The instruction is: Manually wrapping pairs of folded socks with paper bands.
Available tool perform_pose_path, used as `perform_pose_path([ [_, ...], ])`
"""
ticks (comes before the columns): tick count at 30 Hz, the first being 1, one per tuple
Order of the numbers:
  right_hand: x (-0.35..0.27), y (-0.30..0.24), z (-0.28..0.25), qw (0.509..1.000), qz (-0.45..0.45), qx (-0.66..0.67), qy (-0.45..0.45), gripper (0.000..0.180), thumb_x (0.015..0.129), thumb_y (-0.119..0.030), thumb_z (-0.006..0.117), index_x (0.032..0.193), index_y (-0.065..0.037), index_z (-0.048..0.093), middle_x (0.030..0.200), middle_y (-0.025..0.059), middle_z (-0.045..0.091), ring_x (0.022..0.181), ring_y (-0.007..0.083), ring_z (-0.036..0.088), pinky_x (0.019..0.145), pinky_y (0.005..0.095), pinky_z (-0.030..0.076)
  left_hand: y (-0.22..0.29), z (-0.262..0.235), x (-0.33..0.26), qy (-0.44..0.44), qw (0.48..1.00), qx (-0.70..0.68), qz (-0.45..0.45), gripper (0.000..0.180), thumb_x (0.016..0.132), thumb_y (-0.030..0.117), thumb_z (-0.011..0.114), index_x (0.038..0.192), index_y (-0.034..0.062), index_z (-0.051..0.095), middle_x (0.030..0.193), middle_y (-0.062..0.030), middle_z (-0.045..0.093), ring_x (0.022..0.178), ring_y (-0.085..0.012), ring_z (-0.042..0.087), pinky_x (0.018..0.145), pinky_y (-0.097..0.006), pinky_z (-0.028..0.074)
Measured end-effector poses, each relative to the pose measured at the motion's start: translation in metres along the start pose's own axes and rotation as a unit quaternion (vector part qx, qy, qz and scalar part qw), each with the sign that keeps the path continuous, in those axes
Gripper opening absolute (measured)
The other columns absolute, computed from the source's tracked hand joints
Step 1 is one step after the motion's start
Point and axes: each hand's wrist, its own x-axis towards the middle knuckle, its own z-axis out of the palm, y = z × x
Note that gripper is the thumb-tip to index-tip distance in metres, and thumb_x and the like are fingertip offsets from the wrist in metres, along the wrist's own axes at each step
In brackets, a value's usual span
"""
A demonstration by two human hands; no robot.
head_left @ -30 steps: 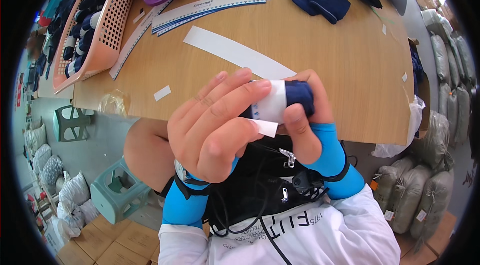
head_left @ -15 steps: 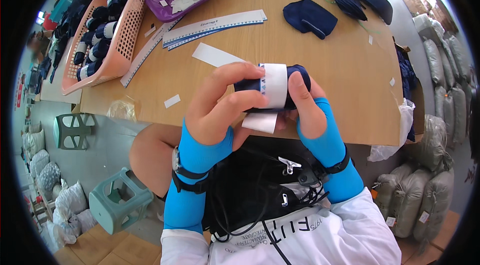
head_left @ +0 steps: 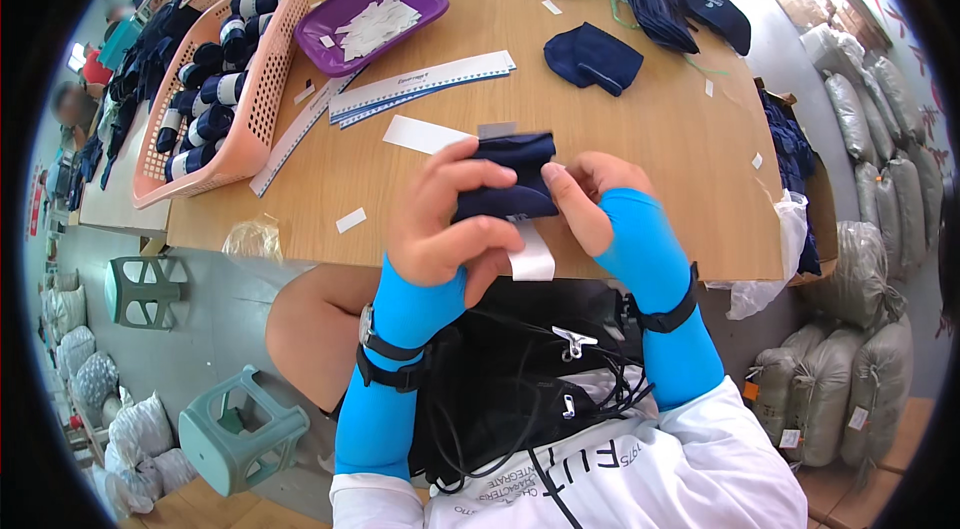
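Observation:
A rolled navy fabric piece [head_left: 507, 191] is held above the table's near edge, between my two hands. My left hand [head_left: 435, 219] is closed round its left side, with fingers across the front. At the right end, the thumb and fingers of my right hand [head_left: 605, 191] pinch the fabric's edge. A white paper strip [head_left: 533, 254] hangs below the roll by my left fingertips; its other end is hidden. Just beyond the roll lies a blank white strip [head_left: 425, 134]. Further off rests a folded navy fabric piece [head_left: 592, 59].
A pink basket [head_left: 262, 94] of banded navy rolls stands left, beside a purple tray [head_left: 432, 11] of small white labels. Printed paper bands [head_left: 425, 84] lie before the tray. More navy fabric [head_left: 650, 4] covers the far side. Green stools [head_left: 240, 404] stand lower left; stuffed sacks [head_left: 825, 394] right.
The roll has turned in my hands: the white printed band across its front no longer shows there, and plain navy fabric faces up. My right hand has shifted to the roll's end.

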Motion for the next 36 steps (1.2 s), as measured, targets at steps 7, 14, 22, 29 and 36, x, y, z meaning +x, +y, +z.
perform_pose_path([
  [7,-0.003,-0.001,-0.023,0.952,-0.238,-0.142,0.130,0.037,0.086,-0.019,0.076,0.118,-0.004,0.064,0.094,0.0160,0.069,0.088,0.0370,0.066,0.079,0.0432,0.052,0.007,0.002,-0.019,-0.050,0.999,0.018,-0.003,0.037,0.058,-0.005,0.079,0.086,0.0103,0.060,0.105,-0.0029,0.074,0.111,-0.0381,0.067,0.088,-0.043,0.055],
  [14,0.045,-0.012,-0.019,0.908,-0.365,-0.196,-0.066,0.039,0.085,-0.018,0.076,0.121,-0.006,0.065,0.105,0.0175,0.070,0.099,0.0408,0.064,0.087,0.0460,0.052,0.008,-0.002,-0.025,-0.060,0.998,0.011,-0.005,0.045,0.066,-0.004,0.080,0.104,0.0077,0.061,0.109,-0.0078,0.072,0.110,-0.0357,0.068,0.089,-0.043,0.054],
  [22,0.090,-0.005,-0.022,0.909,-0.344,-0.153,-0.178,0.028,0.083,-0.015,0.075,0.106,-0.001,0.069,0.088,0.0237,0.067,0.080,0.0413,0.065,0.071,0.0419,0.054,0.014,-0.013,-0.008,-0.102,0.980,-0.120,-0.122,0.044,0.087,0.030,0.080,0.117,0.0012,0.065,0.125,-0.0186,0.062,0.120,-0.0375,0.057,0.104,-0.043,0.046],
  [29,0.046,0.008,-0.053,0.978,-0.195,-0.067,0.002,0.029,0.084,-0.018,0.075,0.107,-0.003,0.066,0.093,0.0207,0.071,0.088,0.0427,0.066,0.076,0.0458,0.053,0.033,0.005,0.008,-0.052,0.991,0.097,-0.076,0.047,0.072,0.013,0.087,0.115,0.0069,0.067,0.123,-0.0144,0.064,0.117,-0.0379,0.060,0.099,-0.047,0.049],
  [36,0.036,0.042,-0.072,0.971,-0.172,-0.159,0.038,0.030,0.084,-0.018,0.077,0.106,-0.004,0.063,0.089,0.0188,0.069,0.086,0.0410,0.066,0.076,0.0454,0.053,0.019,0.012,-0.002,-0.109,0.978,0.175,-0.036,0.045,0.076,0.016,0.084,0.117,0.0047,0.067,0.122,-0.0153,0.066,0.115,-0.0390,0.062,0.097,-0.046,0.050],
])
